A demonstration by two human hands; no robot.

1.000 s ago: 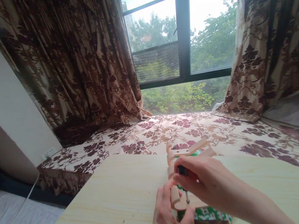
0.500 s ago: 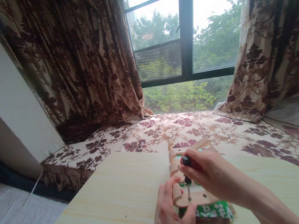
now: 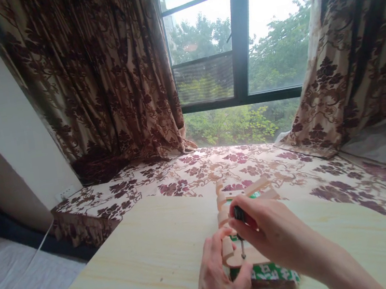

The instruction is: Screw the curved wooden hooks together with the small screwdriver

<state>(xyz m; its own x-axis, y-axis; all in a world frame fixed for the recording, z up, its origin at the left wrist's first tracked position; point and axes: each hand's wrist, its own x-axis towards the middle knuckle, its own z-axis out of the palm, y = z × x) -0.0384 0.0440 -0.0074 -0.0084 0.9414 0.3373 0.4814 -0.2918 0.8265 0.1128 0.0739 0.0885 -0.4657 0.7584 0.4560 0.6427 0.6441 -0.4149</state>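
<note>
My right hand (image 3: 259,219) is closed around the black handle of a screwdriver (image 3: 243,249). Its shaft points down, with the tip on a rounded pale wooden piece (image 3: 256,255). My left hand (image 3: 218,272) grips the near left corner of this wooden assembly, thumb close to the screwdriver tip and fingers over a small wooden block (image 3: 227,247). More wooden blocks and bars run along the assembly's left side and far end. Underneath lies a green packet with white lettering (image 3: 271,271). My right hand hides part of the assembly.
The pale wooden board (image 3: 132,271) carries the work. Beyond it spreads a floral cloth (image 3: 246,155) on a window ledge. Floral curtains (image 3: 113,79) flank the window. A bed with a grey sheet (image 3: 24,283) and a white cable (image 3: 44,236) are at left.
My right hand has turned around the screwdriver handle and covers more of the wooden piece's right side. My left hand keeps its hold in nearly the same place.
</note>
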